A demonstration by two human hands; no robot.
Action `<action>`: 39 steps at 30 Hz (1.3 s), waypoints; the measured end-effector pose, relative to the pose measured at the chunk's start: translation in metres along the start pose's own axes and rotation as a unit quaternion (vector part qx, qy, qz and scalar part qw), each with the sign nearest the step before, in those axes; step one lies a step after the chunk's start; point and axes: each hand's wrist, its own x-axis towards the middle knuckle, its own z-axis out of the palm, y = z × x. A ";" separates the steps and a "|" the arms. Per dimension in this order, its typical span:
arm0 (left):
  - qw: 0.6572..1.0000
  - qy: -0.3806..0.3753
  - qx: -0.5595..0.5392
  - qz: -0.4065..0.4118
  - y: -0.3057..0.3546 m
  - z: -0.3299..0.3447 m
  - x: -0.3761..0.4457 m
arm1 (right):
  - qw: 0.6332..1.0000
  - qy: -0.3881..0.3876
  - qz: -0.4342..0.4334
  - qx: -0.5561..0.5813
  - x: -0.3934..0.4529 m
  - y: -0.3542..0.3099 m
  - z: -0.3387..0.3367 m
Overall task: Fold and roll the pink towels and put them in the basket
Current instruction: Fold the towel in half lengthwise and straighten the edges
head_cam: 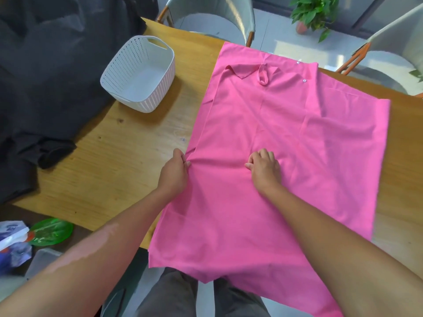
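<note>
pink towel [286, 145] is lying spread flat on the wooden table [128, 161], covering the table's right part, near end hanging off the table edge over the person's lap. far end of the towel is showing a folded-over corner and a small loop, with two small white snaps just right of the loop. it looks like more than one layer, with a second edge sticking out on the towel's right side; can't tell how many towels are in there.

left hand [175, 172] is sitting at the towel's left edge, fingers curled and pinching the edge, cloth bunching into wrinkles at the pinch. right hand [265, 167] is sitting on the towel's middle, right of the left hand, fingers curled under with a small tuck of cloth gathering at the knuckles; looks like it's gripping the cloth, not flat on it.

white basket [139, 74] is standing upright on the table, well left of the towel and toward its far end, not touching it. nothing pink showing inside.

dark cloth [45, 88] is draping over the table's left side, left of the basket. green plate [51, 231] is lying below the table's near-left edge. two grey chairs [212, 17] are standing past the towel's far end, potted plant [313, 12] between them.
</note>
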 end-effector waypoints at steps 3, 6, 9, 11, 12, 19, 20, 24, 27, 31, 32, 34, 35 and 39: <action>1.000 0.001 0.004 0.004 -0.001 0.000 0.001 | 0.999 -0.007 -0.012 -0.030 0.000 0.000 -0.001; 1.000 -0.004 0.010 0.006 0.001 -0.001 0.002 | 0.999 0.022 -0.014 -0.021 -0.004 -0.003 -0.004; 1.000 -0.008 0.009 -0.002 0.001 -0.002 0.005 | 0.999 0.040 -0.010 0.023 -0.009 -0.005 -0.004; 1.000 -0.009 0.008 -0.004 0.001 -0.002 0.007 | 0.998 0.046 -0.015 0.035 -0.009 -0.005 -0.002; 1.000 -0.008 0.009 -0.004 0.002 -0.002 0.008 | 0.998 0.047 -0.016 0.037 -0.009 -0.004 -0.002; 0.999 -0.007 0.016 0.038 0.004 -0.008 0.009 | 0.995 0.091 -0.028 0.035 -0.002 -0.010 -0.018; 0.999 -0.006 0.010 0.034 0.004 -0.008 0.009 | 0.994 0.100 -0.035 0.031 0.000 -0.011 -0.023; 1.000 -0.003 0.001 0.004 0.008 -0.011 0.014 | 0.992 0.111 -0.062 0.014 0.009 -0.013 -0.036; 0.999 0.011 -0.011 -0.032 0.013 -0.010 0.014 | 0.993 0.095 -0.070 0.022 0.015 -0.019 -0.040; 0.976 0.084 0.197 0.044 0.021 -0.001 -0.007 | 0.997 0.038 -0.050 0.050 0.018 -0.014 -0.043; 0.967 0.085 0.216 0.102 0.024 0.002 -0.016 | 0.997 0.034 -0.041 0.048 0.017 -0.009 -0.045; 0.940 0.024 0.236 0.246 0.029 0.014 -0.036 | 0.999 0.026 -0.027 0.028 0.010 0.004 -0.049; 0.919 -0.023 0.256 0.301 0.031 0.022 -0.045 | 0.999 0.024 -0.022 0.017 0.006 0.013 -0.051; 0.867 -0.144 0.311 0.361 0.036 0.051 -0.055 | 1.000 0.015 0.006 -0.001 -0.003 0.042 -0.050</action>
